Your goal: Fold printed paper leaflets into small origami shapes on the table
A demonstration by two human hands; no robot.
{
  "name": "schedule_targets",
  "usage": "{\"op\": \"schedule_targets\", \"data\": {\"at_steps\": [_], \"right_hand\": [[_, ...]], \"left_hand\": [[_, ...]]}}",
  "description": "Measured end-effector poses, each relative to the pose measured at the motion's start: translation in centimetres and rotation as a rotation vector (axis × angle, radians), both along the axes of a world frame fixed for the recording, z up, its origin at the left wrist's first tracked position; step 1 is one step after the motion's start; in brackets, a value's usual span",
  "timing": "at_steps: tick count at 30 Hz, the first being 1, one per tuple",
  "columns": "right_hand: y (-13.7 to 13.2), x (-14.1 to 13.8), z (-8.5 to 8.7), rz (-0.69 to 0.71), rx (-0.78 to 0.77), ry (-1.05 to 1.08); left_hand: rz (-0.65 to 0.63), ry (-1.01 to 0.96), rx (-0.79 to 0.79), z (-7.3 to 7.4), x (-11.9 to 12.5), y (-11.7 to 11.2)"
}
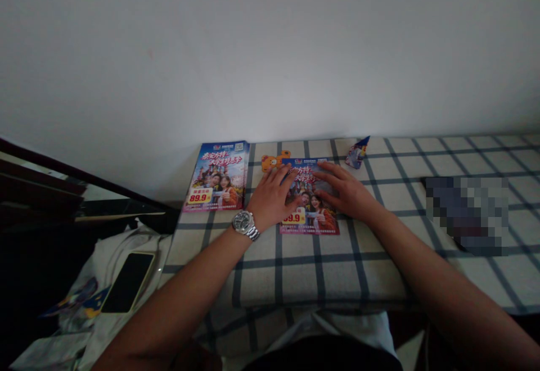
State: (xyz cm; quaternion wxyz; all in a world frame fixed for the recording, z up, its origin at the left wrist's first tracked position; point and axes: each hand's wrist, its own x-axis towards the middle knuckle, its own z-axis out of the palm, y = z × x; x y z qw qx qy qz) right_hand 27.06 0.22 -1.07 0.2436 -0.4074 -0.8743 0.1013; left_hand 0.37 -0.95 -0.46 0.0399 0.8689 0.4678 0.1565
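A printed flyer (310, 227) in blue and pink lies flat on the checked cloth in front of me. My left hand (273, 194), with a steel watch (245, 225) on its wrist, rests palm down over the flyer's left edge, fingers spread. On the upper right part of the same flyer lies my right hand (346, 191), its fingers stretched out and apart. Further left, a stack of matching flyers (219, 177) sits near the wall. An orange bear-shaped item (270, 162) is partly hidden behind my left hand and the flyer.
A folded paper piece (358, 153) stands near the wall, right of the flyer. Farther right is a dark pixelated object (464, 213). Below the left edge of the checked tablecloth (379, 281), a phone (129, 282) lies on white material, beside another folded colourful paper (80, 298).
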Motion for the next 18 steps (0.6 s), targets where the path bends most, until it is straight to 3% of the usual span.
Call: {"op": "schedule_targets", "data": {"at_steps": [7,18], "right_hand": [[-0.29,-1.04,-0.19,-0.075,0.036,-0.21],[-0.34,-0.92,-0.34,-0.13,0.023,-0.177]], "left_hand": [[0.001,-0.05,0.011,0.1,0.0,-0.12],[0.002,-0.066,-0.008,-0.05,-0.08,-0.05]]}}
